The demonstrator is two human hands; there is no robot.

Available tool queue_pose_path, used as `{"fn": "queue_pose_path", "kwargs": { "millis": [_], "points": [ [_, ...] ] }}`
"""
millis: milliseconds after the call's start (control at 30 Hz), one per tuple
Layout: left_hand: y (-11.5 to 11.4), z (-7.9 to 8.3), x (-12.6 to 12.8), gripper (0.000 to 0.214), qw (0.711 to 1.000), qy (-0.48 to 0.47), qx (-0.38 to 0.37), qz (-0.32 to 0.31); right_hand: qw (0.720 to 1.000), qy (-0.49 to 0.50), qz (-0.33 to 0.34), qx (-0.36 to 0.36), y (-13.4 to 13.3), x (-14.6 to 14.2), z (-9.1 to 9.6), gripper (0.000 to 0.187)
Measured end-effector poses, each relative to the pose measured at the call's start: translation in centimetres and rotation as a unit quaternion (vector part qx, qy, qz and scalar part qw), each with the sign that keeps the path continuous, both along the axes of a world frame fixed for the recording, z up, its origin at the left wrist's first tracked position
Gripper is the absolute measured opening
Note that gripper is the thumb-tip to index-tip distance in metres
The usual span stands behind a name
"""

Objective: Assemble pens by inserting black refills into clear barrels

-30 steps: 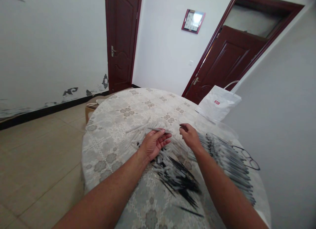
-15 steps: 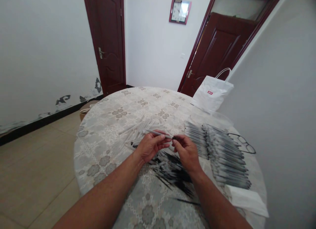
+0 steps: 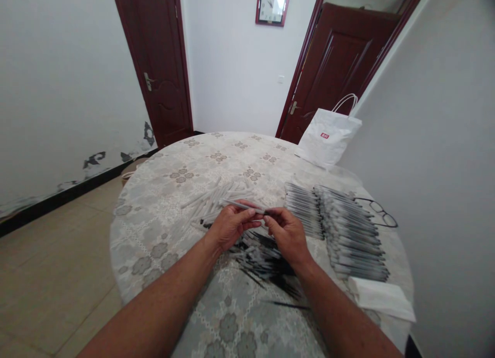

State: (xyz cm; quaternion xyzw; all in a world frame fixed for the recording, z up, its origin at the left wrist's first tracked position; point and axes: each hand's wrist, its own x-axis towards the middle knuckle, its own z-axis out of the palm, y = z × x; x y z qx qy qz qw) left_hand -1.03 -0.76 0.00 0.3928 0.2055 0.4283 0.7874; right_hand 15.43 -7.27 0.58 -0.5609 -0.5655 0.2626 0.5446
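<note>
A thin grey-white pen (image 3: 237, 204) lies across the fingers of my left hand (image 3: 228, 226), its pointed end to the left. At the pen's dark right end, my right hand (image 3: 289, 235) has thumb and fingers pinched on a small black part. Whether that part is a cap or an end plug I cannot tell. Beyond my left hand lies a loose heap of pale pen barrels (image 3: 204, 199). Below both hands spreads a pile of thin dark-and-clear sticks (image 3: 263, 257), which look like pen refills. My right forearm covers some of them.
Pens lie in a smaller row (image 3: 303, 206) and a larger stacked row (image 3: 353, 239) on the right. Near them are eyeglasses (image 3: 382, 216) and a folded white packet (image 3: 381, 299). A white paper bag (image 3: 328, 139) stands at the back of the round table (image 3: 150, 234).
The camera view has tilted slightly down and shifted. Both hands keep their hold on the pen, and the right fingers sit closer against its dark end.
</note>
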Motion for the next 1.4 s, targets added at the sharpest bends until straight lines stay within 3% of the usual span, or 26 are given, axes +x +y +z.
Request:
{"fn": "queue_pose_path", "kwargs": {
  "millis": [233, 367, 467, 567, 667, 733, 867, 1133, 1233, 1400],
  "points": [
    [0.12, -0.18, 0.08, 0.025, 0.999, 0.043, 0.025, 0.014, 0.986, -0.136, -0.028, 0.095, -0.2, 0.24, 0.55, 0.012],
    [0.26, -0.12, 0.0, 0.029, 0.997, 0.059, 0.036, 0.021, 0.979, -0.182, -0.008, 0.091, -0.13, 0.54, 0.77, 0.014],
    [0.24, 0.03, 0.0, 0.03, 0.997, 0.067, 0.038, 0.013, 0.977, -0.202, 0.001, 0.068, -0.17, 0.64, 0.73, 0.028],
    [0.19, 0.13, 0.06, 0.028, 0.997, 0.07, 0.03, 0.013, 0.978, -0.199, -0.003, 0.06, -0.34, 0.54, 0.57, 0.033],
    [0.27, 0.05, 0.05, 0.027, 0.997, 0.069, 0.027, 0.02, 0.982, -0.172, -0.016, 0.078, -0.54, 0.32, 0.47, 0.018],
    [0.38, -0.05, -0.01, 0.026, 0.997, 0.066, 0.03, 0.022, 0.982, -0.164, -0.017, 0.091, -0.62, 0.16, 0.45, 0.022],
    [0.46, -0.12, -0.11, 0.025, 0.997, 0.068, 0.031, 0.013, 0.976, -0.192, -0.015, 0.101, -0.61, -0.03, 0.42, 0.011],
    [0.19, 0.04, -0.01, 0.027, 0.997, 0.075, 0.025, 0.004, 0.981, -0.189, 0.01, 0.052, -0.5, 0.3, 0.15, 0.033],
    [0.26, 0.1, -0.04, 0.026, 0.997, 0.073, 0.024, 0.011, 0.985, -0.16, -0.005, 0.064, -0.68, 0.19, 0.32, 0.018],
    [0.27, 0.18, -0.04, 0.027, 0.997, 0.072, 0.022, 0.019, 0.975, -0.197, -0.021, 0.099, -0.72, -0.13, 0.44, 0.012]
  ]
}}
